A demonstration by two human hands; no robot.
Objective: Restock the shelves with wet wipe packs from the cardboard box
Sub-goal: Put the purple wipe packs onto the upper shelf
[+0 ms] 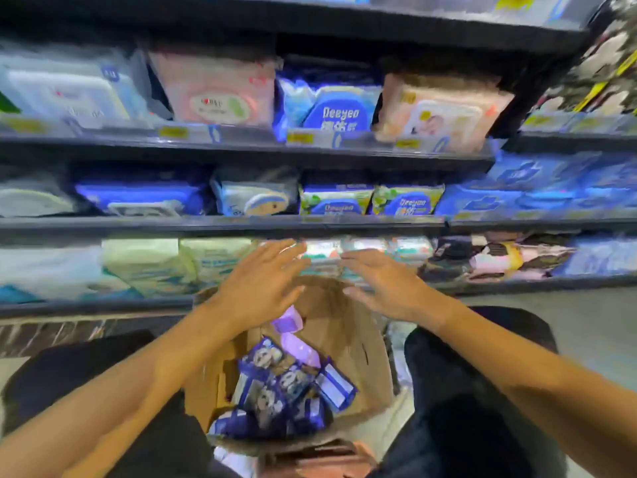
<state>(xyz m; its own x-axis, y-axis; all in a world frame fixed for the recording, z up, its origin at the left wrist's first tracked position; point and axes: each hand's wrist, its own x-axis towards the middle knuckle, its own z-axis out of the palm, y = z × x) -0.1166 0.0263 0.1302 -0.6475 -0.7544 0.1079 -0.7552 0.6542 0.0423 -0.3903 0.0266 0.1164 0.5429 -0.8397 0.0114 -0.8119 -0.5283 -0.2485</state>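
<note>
A cardboard box (348, 336) stands open between my knees, with several dark blue and purple wet wipe packs (275, 388) piled inside. My left hand (262, 281) and my right hand (386, 288) are both stretched out above the box's far rim, fingers straight and spread, holding nothing. Just beyond the fingertips, on the lowest shelf (517, 284), sits a row of small white and green wet wipe packs (365, 251). The whole view is blurred by motion.
Shelves above hold blue Deeyeo packs (336, 112), pink packs (217, 88) and other wipes. Pale bulky packs (148, 267) fill the lowest shelf at left. My dark-trousered knees (482, 391) flank the box. Grey floor lies at right.
</note>
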